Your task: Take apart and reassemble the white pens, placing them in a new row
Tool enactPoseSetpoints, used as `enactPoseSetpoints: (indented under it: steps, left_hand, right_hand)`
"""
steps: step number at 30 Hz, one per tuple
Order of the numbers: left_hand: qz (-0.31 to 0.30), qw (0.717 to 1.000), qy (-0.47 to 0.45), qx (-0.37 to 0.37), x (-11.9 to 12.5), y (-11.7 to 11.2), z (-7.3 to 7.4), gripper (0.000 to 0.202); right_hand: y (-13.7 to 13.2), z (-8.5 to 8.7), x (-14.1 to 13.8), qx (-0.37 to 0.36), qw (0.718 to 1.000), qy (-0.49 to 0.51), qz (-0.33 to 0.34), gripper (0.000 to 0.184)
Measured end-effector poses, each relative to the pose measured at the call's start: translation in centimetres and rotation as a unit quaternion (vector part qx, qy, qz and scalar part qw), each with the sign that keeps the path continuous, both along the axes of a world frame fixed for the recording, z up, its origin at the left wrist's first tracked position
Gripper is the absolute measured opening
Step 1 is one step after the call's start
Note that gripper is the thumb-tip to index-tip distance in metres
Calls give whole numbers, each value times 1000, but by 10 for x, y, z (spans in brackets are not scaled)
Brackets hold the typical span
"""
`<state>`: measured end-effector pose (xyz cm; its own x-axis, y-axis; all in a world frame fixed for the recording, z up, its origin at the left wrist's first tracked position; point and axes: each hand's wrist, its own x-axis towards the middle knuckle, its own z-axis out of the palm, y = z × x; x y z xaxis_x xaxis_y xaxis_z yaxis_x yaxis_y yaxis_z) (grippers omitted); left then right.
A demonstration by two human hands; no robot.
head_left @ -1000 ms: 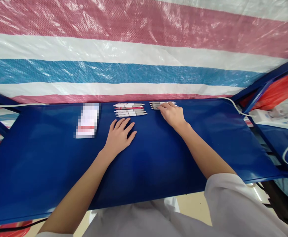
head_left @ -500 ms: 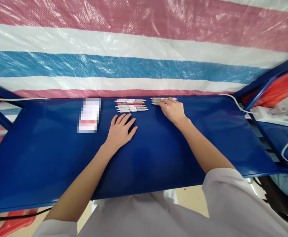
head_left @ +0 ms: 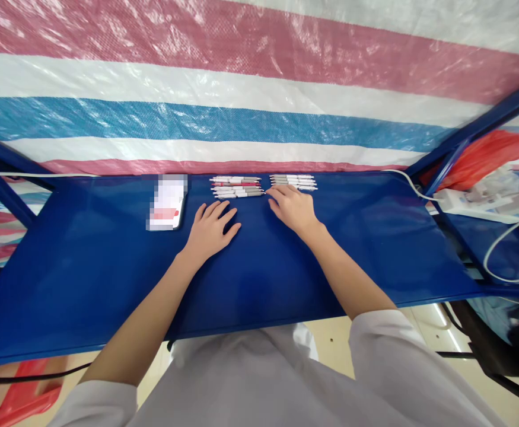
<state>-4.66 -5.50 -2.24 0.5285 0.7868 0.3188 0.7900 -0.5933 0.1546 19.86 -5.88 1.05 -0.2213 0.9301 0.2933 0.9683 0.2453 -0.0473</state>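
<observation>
Two groups of pens lie side by side near the back of the blue table [head_left: 250, 279]. The left group [head_left: 236, 179] has several white-and-grey pens and one red pen. Several white-and-grey pens make up the right group [head_left: 292, 177], its lower part partly covered by my hand. My left hand [head_left: 208, 230] rests palm down just below the left group, fingers spread and holding nothing. My right hand [head_left: 293, 206] is in front of the right group; its fingertips reach the grey tips of the left group's lowest pens, thumb apart from the fingers. Nothing shows in its grasp.
A phone [head_left: 168, 201], its screen blurred, lies left of the pens. A striped plastic sheet [head_left: 241, 124] hangs behind the table. At right are a white cable [head_left: 413, 181], a power strip [head_left: 473, 204] and a red plastic bag [head_left: 486, 157]. Blue metal posts frame both sides.
My right hand has left the right group of pens and come left and down to the tips of the left group. My left hand stays spread in place. The view has shifted slightly.
</observation>
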Motion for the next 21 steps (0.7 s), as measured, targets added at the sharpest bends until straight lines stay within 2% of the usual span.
enactPoseSetpoints:
  steps: [4, 8, 13, 21]
  left_hand:
    - [-11, 1000, 6, -1, -7, 1, 0, 43]
    - [-15, 1000, 21, -10, -15, 0, -2, 45]
    - [-23, 999, 20, -21, -20, -2, -5, 48]
    - [-26, 999, 20, -12, -21, -2, -6, 48]
  right_hand:
    - [-19, -9, -28, -7, 998, 57, 19, 35]
    - [-30, -29, -48, 4, 997, 74, 30, 40]
    - [-33, -43, -52, 0, 997, 72, 28, 45]
    - [-32, -45, -50, -4, 996, 79, 30, 46]
